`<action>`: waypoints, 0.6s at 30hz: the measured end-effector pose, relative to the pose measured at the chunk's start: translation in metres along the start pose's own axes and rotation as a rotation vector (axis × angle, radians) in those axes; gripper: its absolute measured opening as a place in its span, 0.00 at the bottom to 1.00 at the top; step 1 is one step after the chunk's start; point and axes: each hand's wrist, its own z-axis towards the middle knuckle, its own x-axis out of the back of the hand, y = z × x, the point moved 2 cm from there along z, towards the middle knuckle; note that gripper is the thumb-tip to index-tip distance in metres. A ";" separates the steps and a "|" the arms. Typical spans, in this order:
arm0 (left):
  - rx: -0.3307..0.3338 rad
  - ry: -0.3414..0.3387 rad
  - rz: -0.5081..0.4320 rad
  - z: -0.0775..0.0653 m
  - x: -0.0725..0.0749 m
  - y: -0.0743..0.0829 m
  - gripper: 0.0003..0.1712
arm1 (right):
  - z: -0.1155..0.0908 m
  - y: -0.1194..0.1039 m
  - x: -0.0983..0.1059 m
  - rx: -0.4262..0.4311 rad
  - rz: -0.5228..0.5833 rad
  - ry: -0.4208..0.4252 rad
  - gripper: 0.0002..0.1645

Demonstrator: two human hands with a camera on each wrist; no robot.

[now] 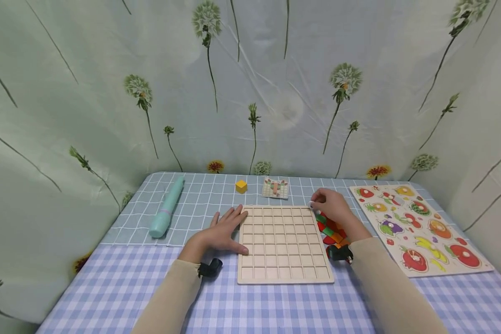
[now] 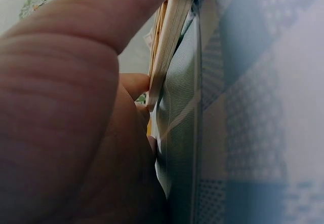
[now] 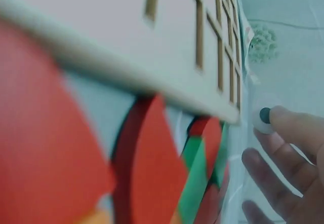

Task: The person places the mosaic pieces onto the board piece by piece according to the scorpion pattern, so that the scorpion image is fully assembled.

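A square wooden board (image 1: 285,280) with a recessed grid lies in the middle of the table. My left hand (image 1: 219,234) rests along its left side, fingers spread, the thumb (image 2: 61,92) and fingertips touching the edge. At the board's far right corner, my right hand (image 1: 334,206) pinches a small white disc (image 3: 261,126) with a dark round spot, between thumb and fingertip. Beneath the right forearm and beside the board's right edge lies a heap of red, green and orange flat pieces (image 1: 330,230), partly hidden by that arm.
Behind the board are a yellow block (image 1: 240,187) and a small printed grid card (image 1: 275,189). A long turquoise tapered object (image 1: 167,208) lies at the left. On the right lies a fruit puzzle board (image 1: 417,232). A flowered curtain (image 1: 275,83) hangs behind the table.
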 end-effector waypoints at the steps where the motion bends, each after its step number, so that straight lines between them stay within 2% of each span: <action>1: -0.001 0.001 0.000 0.000 0.000 0.000 0.67 | 0.001 -0.003 -0.001 0.010 0.007 0.002 0.08; 9: 0.002 0.003 0.010 0.000 -0.002 -0.003 0.67 | 0.005 -0.025 -0.011 0.059 0.090 -0.053 0.10; 18: 0.015 0.003 0.022 0.001 -0.002 -0.003 0.67 | 0.007 -0.039 -0.026 0.028 0.198 -0.137 0.12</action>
